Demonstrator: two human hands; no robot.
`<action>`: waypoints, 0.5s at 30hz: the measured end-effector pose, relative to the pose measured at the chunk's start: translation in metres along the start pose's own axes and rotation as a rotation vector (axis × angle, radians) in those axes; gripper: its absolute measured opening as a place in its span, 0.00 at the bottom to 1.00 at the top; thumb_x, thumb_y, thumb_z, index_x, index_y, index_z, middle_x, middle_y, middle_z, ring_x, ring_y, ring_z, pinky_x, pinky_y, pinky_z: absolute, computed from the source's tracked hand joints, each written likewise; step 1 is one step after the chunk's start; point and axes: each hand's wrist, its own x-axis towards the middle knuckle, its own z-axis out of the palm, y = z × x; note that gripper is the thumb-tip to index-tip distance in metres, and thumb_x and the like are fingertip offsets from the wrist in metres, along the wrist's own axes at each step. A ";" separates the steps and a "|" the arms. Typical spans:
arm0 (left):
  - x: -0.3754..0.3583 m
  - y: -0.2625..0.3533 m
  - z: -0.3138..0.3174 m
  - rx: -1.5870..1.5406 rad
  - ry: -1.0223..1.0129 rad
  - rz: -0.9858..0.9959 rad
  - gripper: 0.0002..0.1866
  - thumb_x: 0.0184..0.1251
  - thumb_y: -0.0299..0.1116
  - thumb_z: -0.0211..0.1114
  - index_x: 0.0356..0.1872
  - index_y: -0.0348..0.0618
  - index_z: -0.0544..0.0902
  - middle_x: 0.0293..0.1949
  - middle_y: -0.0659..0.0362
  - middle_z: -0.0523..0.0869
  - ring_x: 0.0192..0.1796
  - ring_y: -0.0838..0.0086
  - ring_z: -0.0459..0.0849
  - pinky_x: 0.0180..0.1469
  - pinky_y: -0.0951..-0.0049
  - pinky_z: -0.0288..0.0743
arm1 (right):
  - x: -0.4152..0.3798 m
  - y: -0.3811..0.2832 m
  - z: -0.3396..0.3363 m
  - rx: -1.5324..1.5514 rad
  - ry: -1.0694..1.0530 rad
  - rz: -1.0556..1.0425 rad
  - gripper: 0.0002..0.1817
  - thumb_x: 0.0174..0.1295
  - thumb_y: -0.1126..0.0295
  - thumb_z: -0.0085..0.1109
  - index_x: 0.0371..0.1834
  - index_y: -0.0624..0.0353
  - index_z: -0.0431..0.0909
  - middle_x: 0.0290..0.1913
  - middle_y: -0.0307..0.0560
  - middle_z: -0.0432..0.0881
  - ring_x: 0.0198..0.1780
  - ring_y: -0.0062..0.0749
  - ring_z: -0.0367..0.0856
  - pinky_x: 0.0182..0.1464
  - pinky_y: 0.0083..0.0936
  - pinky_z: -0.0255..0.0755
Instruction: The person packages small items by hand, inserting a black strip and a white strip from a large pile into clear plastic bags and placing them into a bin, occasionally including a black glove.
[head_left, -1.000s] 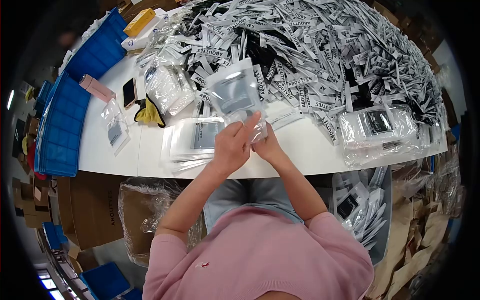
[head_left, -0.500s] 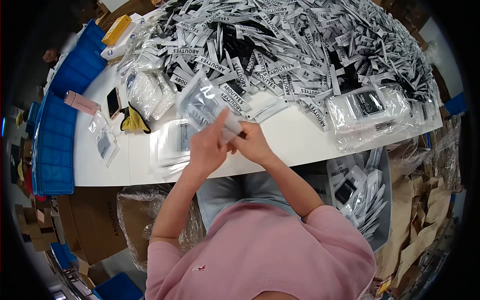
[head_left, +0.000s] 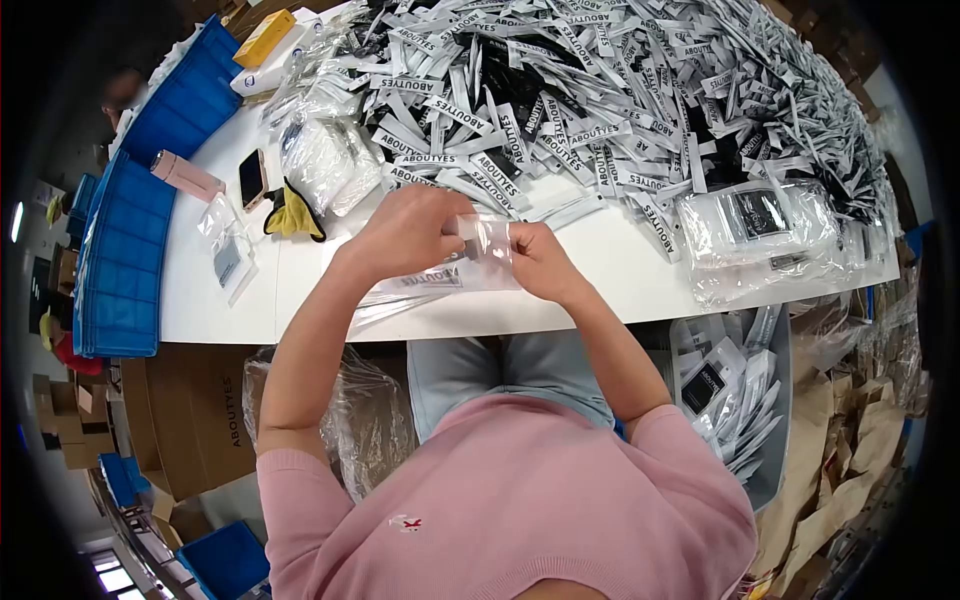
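Observation:
A clear plastic bag (head_left: pixel 488 243) is stretched between my two hands above the table's front edge. My left hand (head_left: pixel 412 232) is closed on its left part and covers much of it. The fingers of my right hand (head_left: pixel 545 262) pinch the bag's right edge. Under my left hand lies a stack of flat printed bags (head_left: pixel 400 300), partly hidden. Beyond my hands spreads a large heap of narrow white sachets (head_left: pixel 560 135) lettered ABOUTYES, with black ones among them.
A pink bottle (head_left: pixel 187 175), a phone (head_left: pixel 253 179) and a yellow-black glove (head_left: pixel 296 212) lie left, beside blue bins (head_left: pixel 125 255). Plastic-wrapped packs (head_left: pixel 755 225) sit at the right. A grey bin (head_left: pixel 775 440) of filled bags stands below the table, near brown paper (head_left: pixel 840 460).
The bag has turned from slanting upward to lying level between my hands. My left hand has moved up over its left part, and my right hand has shifted right. The whole view has shifted slightly.

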 end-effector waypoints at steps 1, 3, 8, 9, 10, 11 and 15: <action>0.000 0.000 -0.001 0.000 -0.004 -0.039 0.09 0.45 0.24 0.61 0.31 0.38 0.82 0.23 0.50 0.82 0.28 0.57 0.80 0.33 0.65 0.73 | -0.001 -0.003 -0.003 0.154 -0.064 0.089 0.09 0.61 0.70 0.55 0.40 0.63 0.80 0.31 0.39 0.81 0.31 0.16 0.74 0.33 0.18 0.69; -0.001 -0.004 0.001 -0.071 -0.017 -0.091 0.06 0.47 0.25 0.61 0.27 0.36 0.81 0.21 0.52 0.80 0.25 0.62 0.78 0.30 0.67 0.71 | -0.008 -0.014 -0.011 0.298 -0.070 0.118 0.10 0.61 0.68 0.55 0.39 0.63 0.80 0.30 0.39 0.81 0.31 0.15 0.73 0.34 0.18 0.69; -0.004 -0.023 0.029 -0.514 -0.059 -0.195 0.10 0.59 0.31 0.64 0.24 0.34 0.80 0.16 0.69 0.71 0.23 0.88 0.63 0.22 0.81 0.58 | -0.014 -0.022 -0.006 -0.044 -0.021 0.077 0.11 0.61 0.66 0.56 0.36 0.65 0.79 0.28 0.37 0.79 0.30 0.13 0.72 0.32 0.16 0.67; -0.005 -0.022 0.034 -0.513 -0.057 -0.196 0.10 0.59 0.31 0.64 0.24 0.34 0.80 0.16 0.69 0.71 0.23 0.88 0.63 0.22 0.81 0.58 | -0.014 -0.027 -0.005 -0.060 -0.027 0.089 0.11 0.60 0.66 0.57 0.35 0.65 0.79 0.27 0.36 0.78 0.30 0.13 0.71 0.31 0.16 0.66; -0.007 -0.016 0.035 -0.563 -0.019 -0.196 0.11 0.60 0.32 0.64 0.24 0.34 0.80 0.17 0.69 0.71 0.23 0.88 0.63 0.22 0.81 0.58 | -0.013 -0.030 -0.005 -0.075 -0.034 0.101 0.11 0.60 0.66 0.58 0.34 0.64 0.79 0.26 0.36 0.78 0.29 0.13 0.70 0.31 0.16 0.66; -0.008 -0.013 0.035 -0.613 0.018 -0.196 0.11 0.60 0.32 0.64 0.24 0.34 0.80 0.17 0.69 0.72 0.23 0.88 0.64 0.22 0.80 0.58 | -0.012 -0.030 -0.004 -0.074 -0.036 0.100 0.11 0.60 0.66 0.58 0.34 0.64 0.79 0.26 0.36 0.78 0.29 0.13 0.70 0.31 0.16 0.66; -0.011 -0.018 0.040 -0.530 0.089 -0.221 0.11 0.59 0.31 0.63 0.22 0.33 0.80 0.14 0.63 0.72 0.20 0.86 0.66 0.21 0.78 0.61 | -0.013 -0.030 -0.001 -0.120 0.030 0.016 0.11 0.56 0.65 0.60 0.29 0.64 0.79 0.19 0.40 0.74 0.23 0.17 0.67 0.26 0.21 0.64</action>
